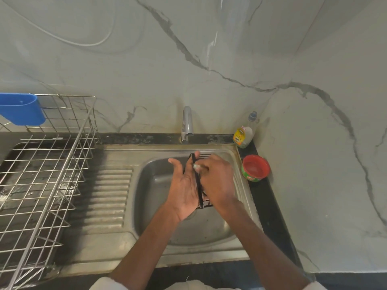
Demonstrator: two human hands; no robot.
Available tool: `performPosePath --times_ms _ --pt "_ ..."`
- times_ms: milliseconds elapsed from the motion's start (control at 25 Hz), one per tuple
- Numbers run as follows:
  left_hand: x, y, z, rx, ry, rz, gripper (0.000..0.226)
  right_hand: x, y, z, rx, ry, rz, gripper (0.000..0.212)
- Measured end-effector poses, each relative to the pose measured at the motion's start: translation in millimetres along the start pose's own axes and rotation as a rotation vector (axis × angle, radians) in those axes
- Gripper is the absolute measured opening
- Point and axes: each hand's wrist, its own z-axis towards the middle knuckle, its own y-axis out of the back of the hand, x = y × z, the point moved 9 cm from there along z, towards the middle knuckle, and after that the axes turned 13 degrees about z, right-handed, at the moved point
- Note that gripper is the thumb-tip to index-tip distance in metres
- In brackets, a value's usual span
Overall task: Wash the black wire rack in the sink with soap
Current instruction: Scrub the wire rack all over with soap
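The black wire rack (201, 197) stands on edge over the steel sink (150, 189), seen almost edge-on between my two hands. My left hand (184, 185) holds it from the left, thumb spread wide, with a black wire crossing over its fingers. My right hand (219, 181) is on the rack's right side, fingers curled round a small pale soapy pad (196, 167) pressed against the frame. Most of the rack's grid is hidden behind my hands; a few bars show at its top and bottom ends.
The tap (187, 124) stands behind the basin with no water visible. A dish-soap bottle (245, 132) and a red-rimmed tub (255, 167) sit on the black counter at right. A steel drying rack (41, 174) with a blue holder (21, 109) fills the left, beside the ribbed drainboard (109, 195).
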Motion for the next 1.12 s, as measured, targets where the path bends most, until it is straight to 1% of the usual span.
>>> performPosePath --times_ms 80,160,200,280,360,400,480,520,560,600,680,760,800,840,920,1000,1040,1120 --pt "1.2 0.8 0.6 0.007 0.009 -0.005 0.090 7.7 -1.4 -4.5 0.036 0.080 -0.065 0.020" --pt "-2.4 3.3 1.3 0.015 0.008 0.004 0.090 8.7 6.7 -6.0 -0.015 0.074 -0.025 0.021" --pt "-1.9 4.5 0.8 0.016 0.011 0.008 0.090 12.9 9.0 -5.1 -0.034 0.107 -0.035 0.020" --pt "2.1 6.4 0.4 0.027 0.022 0.008 0.091 18.4 4.5 -1.3 -0.018 0.165 -0.066 0.019" --pt "1.8 8.7 1.1 0.031 0.023 0.011 0.095 11.6 12.3 10.6 -0.074 0.086 0.012 0.023" --pt "-0.6 9.7 1.1 0.028 0.016 -0.001 0.097 12.8 11.9 12.7 -0.069 0.093 0.030 0.026" --pt "-3.2 10.8 1.0 0.028 0.006 -0.039 0.102 27.1 6.9 5.7 -0.033 0.194 0.020 0.028" --pt "-4.6 9.9 1.0 0.030 0.009 -0.057 0.103 29.8 8.0 5.3 -0.053 0.191 0.049 0.030" --pt "-4.6 9.5 0.7 0.028 0.016 -0.068 0.104 30.2 8.1 6.3 -0.070 0.141 0.077 0.031" --pt "-3.7 10.3 -0.6 0.022 0.025 -0.084 0.104 30.4 2.3 7.2 -0.042 0.117 0.052 0.033" --pt "-0.3 16.1 -1.6 0.022 0.051 -0.153 0.109 30.1 -12.7 5.0 0.055 0.132 -0.002 0.034" --pt "1.3 18.7 -0.8 0.067 0.071 -0.224 0.112 23.2 -9.2 8.8 0.033 0.053 0.111 0.031" --pt "3.2 19.6 0.1 0.070 0.079 -0.242 0.111 21.1 -7.8 12.4 0.026 0.025 0.138 0.027" --pt "6.2 18.5 0.4 0.073 0.096 -0.248 0.109 24.7 -8.2 14.8 0.033 0.034 0.110 0.022" --pt "12.1 14.5 0.6 0.073 0.134 -0.198 0.107 29.7 -9.3 19.0 0.052 0.039 0.032 0.016" --pt "14.6 12.3 -0.5 0.075 0.149 -0.128 0.103 29.9 -8.1 21.9 0.019 0.032 -0.021 0.015" --pt "13.9 13.5 -1.7 0.068 0.150 -0.120 0.096 30.2 -10.0 20.4 0.043 0.054 -0.048 0.015" --pt "12.6 15.3 -2.6 0.056 0.144 -0.130 0.075 31.6 -15.6 14.6 0.129 0.126 -0.062 0.016"
